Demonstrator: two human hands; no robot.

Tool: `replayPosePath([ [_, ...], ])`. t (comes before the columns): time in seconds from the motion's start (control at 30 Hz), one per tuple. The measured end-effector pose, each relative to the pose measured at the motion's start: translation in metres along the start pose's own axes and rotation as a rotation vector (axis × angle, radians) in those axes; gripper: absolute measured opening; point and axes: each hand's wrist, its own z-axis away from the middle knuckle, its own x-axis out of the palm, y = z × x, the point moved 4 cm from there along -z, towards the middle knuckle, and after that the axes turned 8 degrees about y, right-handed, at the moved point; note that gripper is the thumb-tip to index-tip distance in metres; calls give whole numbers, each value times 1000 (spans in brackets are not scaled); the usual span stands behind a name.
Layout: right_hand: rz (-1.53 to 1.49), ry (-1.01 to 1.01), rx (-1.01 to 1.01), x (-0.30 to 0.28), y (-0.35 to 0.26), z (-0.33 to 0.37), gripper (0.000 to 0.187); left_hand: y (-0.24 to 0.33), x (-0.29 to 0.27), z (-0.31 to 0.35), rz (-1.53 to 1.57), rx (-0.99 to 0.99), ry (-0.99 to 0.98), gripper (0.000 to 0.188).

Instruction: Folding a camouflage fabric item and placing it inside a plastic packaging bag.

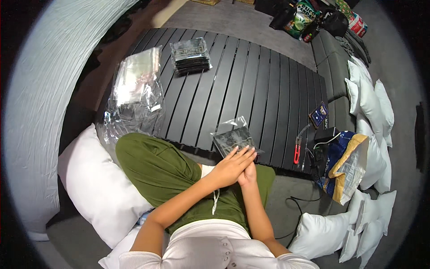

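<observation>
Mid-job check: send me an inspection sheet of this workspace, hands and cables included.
Surface: black slatted table.
Job's things: dark packet in clear film at the near edge; stack of dark packets farther back; clear plastic sleeves at left.
Clutter: red-handled tool, phone, blue-and-gold bag at right.
Hands: left hand, fingers extended, overlaps right hand; right's grip hidden.
Cables: black cable right of the person.
Surroundings: white pillows on both sides.

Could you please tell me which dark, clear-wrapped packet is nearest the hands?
The single dark packet at the near edge of the table, partly hidden by the left hand; the others form a stack farther away.
</observation>
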Motion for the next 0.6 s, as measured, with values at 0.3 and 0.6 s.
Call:
replayPosePath([
  [0.3,463,431,-149,19,-24,18,32,30,-26,4,130,122,-99,65],
  [0.6,197,-157,-26,111,-24,76,44,-23,-44,24,1905,-583,752,61],
])
